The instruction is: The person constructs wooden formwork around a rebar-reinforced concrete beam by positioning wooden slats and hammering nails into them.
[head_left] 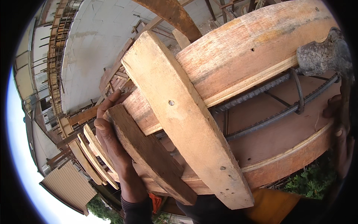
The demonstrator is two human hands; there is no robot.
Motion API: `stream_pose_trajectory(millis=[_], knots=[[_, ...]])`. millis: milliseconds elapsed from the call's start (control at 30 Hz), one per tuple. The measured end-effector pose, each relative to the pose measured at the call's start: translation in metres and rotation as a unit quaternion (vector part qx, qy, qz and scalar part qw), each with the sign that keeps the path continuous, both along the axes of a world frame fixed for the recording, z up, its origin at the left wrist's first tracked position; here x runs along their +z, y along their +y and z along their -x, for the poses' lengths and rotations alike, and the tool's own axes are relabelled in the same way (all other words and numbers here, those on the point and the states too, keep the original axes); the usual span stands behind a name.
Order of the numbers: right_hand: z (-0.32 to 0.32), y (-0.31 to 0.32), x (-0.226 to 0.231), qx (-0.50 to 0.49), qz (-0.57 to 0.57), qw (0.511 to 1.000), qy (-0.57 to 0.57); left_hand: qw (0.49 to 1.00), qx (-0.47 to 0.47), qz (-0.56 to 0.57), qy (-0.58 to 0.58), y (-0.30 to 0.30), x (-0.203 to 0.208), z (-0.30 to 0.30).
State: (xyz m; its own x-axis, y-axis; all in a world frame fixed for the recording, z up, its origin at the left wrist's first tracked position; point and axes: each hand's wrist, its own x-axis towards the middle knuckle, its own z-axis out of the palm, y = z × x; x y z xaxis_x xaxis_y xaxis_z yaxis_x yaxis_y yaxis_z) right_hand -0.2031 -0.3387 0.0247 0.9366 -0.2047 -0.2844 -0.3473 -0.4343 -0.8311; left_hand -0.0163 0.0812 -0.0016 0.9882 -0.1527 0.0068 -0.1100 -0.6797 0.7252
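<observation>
A pale wooden plank (182,108) lies slanting across the curved plywood formwork (257,48), with a nail head showing in its upper part. Just left of it, a darker, shorter wooden batten (145,149) crosses at a similar slant. My left hand (115,142) is closed round this batten's upper end, thumb on the near side and fingers behind. At the right rim a hammer's grey metal head (322,56) is over the formwork's upper board. Its handle runs down to my right hand (339,138), dim and partly cut off, with the fingers curled round it.
Ribbed steel bars (276,115) with bent ties lie inside the formwork trough. More curved wooden strips (97,156) continue at the left. A pale block wall (93,48) and timber supports stand beyond. Below are green plants (311,183) and a corrugated roof (69,186).
</observation>
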Motion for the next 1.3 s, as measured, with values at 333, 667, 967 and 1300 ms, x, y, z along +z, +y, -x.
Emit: stream_pose_trajectory(millis=[333, 667, 967, 1300], knots=[[0.005, 0.023, 0.013, -0.039, 0.123, 0.992, 0.011, 0.980, -0.090, 0.009, -0.178, 0.036, 0.032, 0.119], [0.011, 0.017, 0.005, -0.054, 0.074, 0.996, -0.003, 0.988, -0.008, -0.121, -0.097, 0.004, 0.021, -0.012], [0.012, 0.021, 0.004, -0.014, 0.104, 0.994, -0.045, 0.982, -0.011, -0.156, -0.109, 0.013, -0.004, -0.010], [0.012, 0.019, 0.005, -0.018, 0.109, 0.993, -0.031, 0.983, -0.031, -0.128, -0.129, 0.017, -0.014, -0.015]])
